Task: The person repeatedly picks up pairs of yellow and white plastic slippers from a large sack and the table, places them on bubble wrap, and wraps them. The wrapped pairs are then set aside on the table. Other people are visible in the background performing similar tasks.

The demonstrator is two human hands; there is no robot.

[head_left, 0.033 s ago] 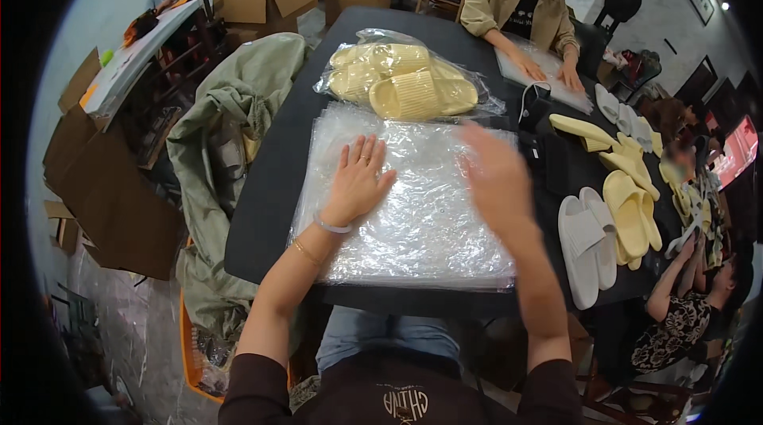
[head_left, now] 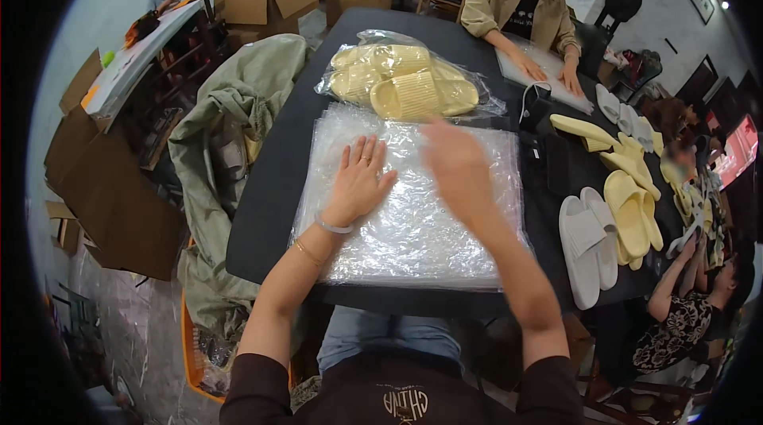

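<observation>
My left hand (head_left: 359,183) lies flat, fingers outstretched, on the left part of a stack of clear plastic bags (head_left: 421,246). Over the right half of that stack is my right hand (head_left: 458,169), so smeared by motion that its fingers do not show clearly; I cannot tell whether it touches the plastic. Just beyond the stack, pale yellow slippers (head_left: 405,98) with ribbed straps rest inside clear plastic bags. A ring and bracelets are on my left hand and wrist.
Right of the stack are a black box-like thing (head_left: 550,163), grey slippers (head_left: 586,254) and loose yellow slippers (head_left: 629,214). Across the black table (head_left: 266,210), a person presses both hands on clear plastic sheets (head_left: 517,66). A green cloth sack (head_left: 230,91) stands at the left.
My right hand has swept left across the plastic stack, toward its middle. My left hand stays where it was.
</observation>
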